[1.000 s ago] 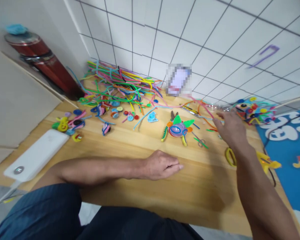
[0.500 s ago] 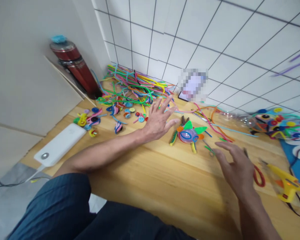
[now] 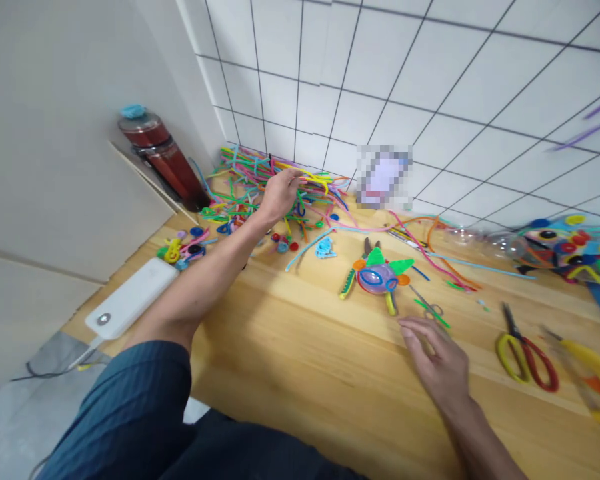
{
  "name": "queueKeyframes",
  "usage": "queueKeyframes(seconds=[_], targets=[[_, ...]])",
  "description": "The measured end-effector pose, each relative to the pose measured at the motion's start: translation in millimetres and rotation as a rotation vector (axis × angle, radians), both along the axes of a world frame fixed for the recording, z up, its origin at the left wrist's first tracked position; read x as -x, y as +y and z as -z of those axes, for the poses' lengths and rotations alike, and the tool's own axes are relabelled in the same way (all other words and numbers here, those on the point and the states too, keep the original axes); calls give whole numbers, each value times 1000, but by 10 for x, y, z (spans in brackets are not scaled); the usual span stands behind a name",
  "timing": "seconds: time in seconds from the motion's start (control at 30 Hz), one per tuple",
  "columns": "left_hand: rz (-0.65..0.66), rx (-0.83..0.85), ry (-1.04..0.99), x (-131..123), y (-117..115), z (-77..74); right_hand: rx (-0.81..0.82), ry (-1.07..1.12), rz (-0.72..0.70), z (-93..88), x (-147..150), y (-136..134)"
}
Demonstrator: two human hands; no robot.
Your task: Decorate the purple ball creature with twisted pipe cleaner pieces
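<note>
My left hand (image 3: 280, 193) reaches into the heap of coloured pipe cleaners (image 3: 250, 163) by the wall. Its fingertips are pinched at a pipe cleaner there, partly hidden by the hand. My right hand (image 3: 437, 360) hovers over the table, loosely curled, with thumb and forefinger slightly apart and nothing between them. Just beyond it stands a small craft figure (image 3: 377, 277) with a clear purple body, green leaf-like pieces and orange round pieces. Pliers (image 3: 349, 283) lie around and under the figure. Close to the right fingers are small thin scissors (image 3: 433, 308).
Scissors with red and yellow handles (image 3: 527, 360) and a yellow glue gun (image 3: 597, 373) lie at right. A phone (image 3: 383, 177) leans on the tiled wall. A blue coiled piece (image 3: 325, 249), a white power bank (image 3: 130, 300) and a red bottle (image 3: 167, 160) are also here.
My left hand has moved away and left from above the table into the pipe cleaner heap, its spread fingers closing. My right hand has shifted left, nearer the figure, uncovering the scissors.
</note>
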State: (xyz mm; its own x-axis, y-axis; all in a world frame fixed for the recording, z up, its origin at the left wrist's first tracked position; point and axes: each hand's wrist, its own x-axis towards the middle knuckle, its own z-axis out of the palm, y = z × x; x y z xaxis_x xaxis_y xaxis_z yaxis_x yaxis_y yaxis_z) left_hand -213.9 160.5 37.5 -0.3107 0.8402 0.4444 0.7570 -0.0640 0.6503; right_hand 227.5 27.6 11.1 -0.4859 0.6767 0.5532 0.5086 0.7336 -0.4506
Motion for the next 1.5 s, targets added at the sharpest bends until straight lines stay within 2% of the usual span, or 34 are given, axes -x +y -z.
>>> queueKeyframes(seconds=[0.13,0.23,0.3,0.47,0.63,0.73,0.87,0.97,1.07,1.2,1.33,1.5], targets=[[10,154,276,-52,225,84,17,10,22,21,-33,2],[-29,304,379,-128,236,147,19,14,30,45,-71,6],[-57,337,407,-165,184,193,27,10,36,60,-94,14],[-82,322,422,-210,65,279,41,-9,28,82,-112,44],[-184,289,369,-259,73,317,30,-12,27,86,-91,56],[-164,266,391,-247,134,296,30,-16,27,103,-92,64],[-74,378,467,-221,216,225,34,-30,24,126,-104,82],[-129,414,423,-256,207,215,32,-49,11,127,-109,95],[-190,393,370,-316,140,268,29,-55,10,122,-106,99],[-188,370,387,-334,70,318,38,-44,-2,117,-94,93],[-140,380,420,-224,134,205,33,-47,-7,123,-85,91],[35,558,547,-71,311,1,25,-67,1,147,-93,100]])
